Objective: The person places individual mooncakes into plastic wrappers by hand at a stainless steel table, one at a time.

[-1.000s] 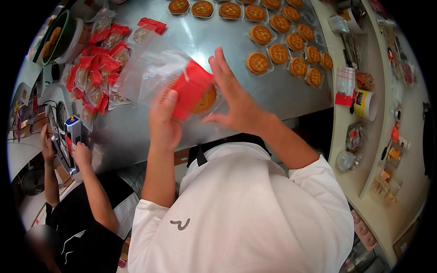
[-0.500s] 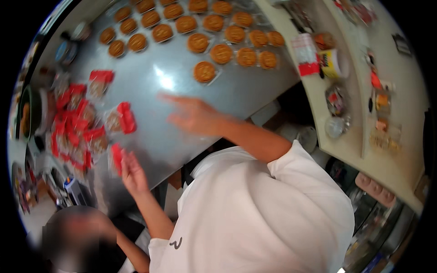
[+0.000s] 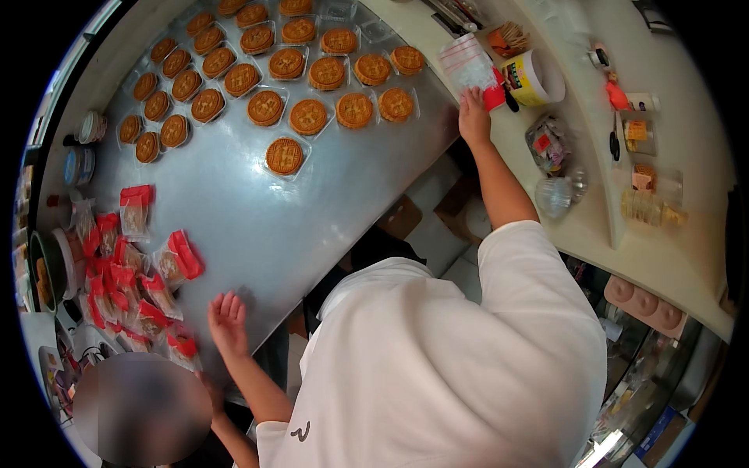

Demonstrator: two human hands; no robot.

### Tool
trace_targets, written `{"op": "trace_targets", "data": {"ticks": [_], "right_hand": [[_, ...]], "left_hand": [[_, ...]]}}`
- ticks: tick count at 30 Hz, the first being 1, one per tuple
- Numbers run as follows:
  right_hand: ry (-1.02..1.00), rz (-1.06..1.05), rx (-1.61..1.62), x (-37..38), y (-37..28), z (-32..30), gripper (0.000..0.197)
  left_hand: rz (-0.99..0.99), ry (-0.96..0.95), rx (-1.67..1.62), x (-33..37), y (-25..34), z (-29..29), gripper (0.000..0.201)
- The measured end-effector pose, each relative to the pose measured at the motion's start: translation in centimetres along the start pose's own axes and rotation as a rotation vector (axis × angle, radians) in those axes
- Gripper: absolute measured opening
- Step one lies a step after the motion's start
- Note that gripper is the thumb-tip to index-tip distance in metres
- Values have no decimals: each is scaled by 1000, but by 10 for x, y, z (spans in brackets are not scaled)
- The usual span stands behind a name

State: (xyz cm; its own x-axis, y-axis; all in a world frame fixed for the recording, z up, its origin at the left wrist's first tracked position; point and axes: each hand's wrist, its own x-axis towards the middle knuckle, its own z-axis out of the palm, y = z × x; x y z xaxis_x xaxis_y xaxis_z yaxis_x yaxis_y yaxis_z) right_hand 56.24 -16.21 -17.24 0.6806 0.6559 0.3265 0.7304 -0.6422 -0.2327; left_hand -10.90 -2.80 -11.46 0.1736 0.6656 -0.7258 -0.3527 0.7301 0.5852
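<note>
From where I sit, the metal tabletop [image 3: 242, 203] takes up most of my feed, with a pale shelf [image 3: 663, 269] beyond its right edge. A co-worker's head [image 3: 143, 409], blurred, shows by the near left end of the tabletop. Round brown cakes [image 3: 265, 108] in clear trays fill the tabletop's far part, reaching from its left edge across to near its right corner. Bagged cakes [image 3: 113, 285] with red tops are heaped along the left edge, some overlapping. On the shelf, just past the tabletop's right corner, a tub [image 3: 524, 79] with a yellow label lies beside flat bags [image 3: 465, 64] with a red end. My right hand [image 3: 473, 115] is at that red end; I cannot tell whether its fingers have closed on a bag. My left hand [image 3: 228, 321] is loosely open, fingers half curled, near the tabletop's near edge and apart from the nearest red-topped bag [image 3: 178, 260]
</note>
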Motion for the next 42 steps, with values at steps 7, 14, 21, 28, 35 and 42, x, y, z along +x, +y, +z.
{"op": "trace_targets", "data": {"ticks": [7, 14, 21, 28, 35, 42], "right_hand": [[-161, 144, -64, 33, -4, -28, 19], [-71, 128, 846, -23, -225, -115, 13], [-682, -359, 1307, -166, -374, -103, 26], [-375, -47, 509, -111, -321, -12, 95], [-257, -136, 378, -110, -338, 17, 106], [-236, -199, 633, -113, -354, 13, 86]], "left_hand": [[-10, -49, 274, -14, -32, 102, 31], [163, -254, 300, -32, -44, 191, 33], [154, -50, -202, -17, -30, 181, 31], [219, 34, -257, -16, 24, 137, 26], [246, 24, -232, -24, 40, 121, 30], [217, -66, -231, -33, 53, 122, 32]]}}
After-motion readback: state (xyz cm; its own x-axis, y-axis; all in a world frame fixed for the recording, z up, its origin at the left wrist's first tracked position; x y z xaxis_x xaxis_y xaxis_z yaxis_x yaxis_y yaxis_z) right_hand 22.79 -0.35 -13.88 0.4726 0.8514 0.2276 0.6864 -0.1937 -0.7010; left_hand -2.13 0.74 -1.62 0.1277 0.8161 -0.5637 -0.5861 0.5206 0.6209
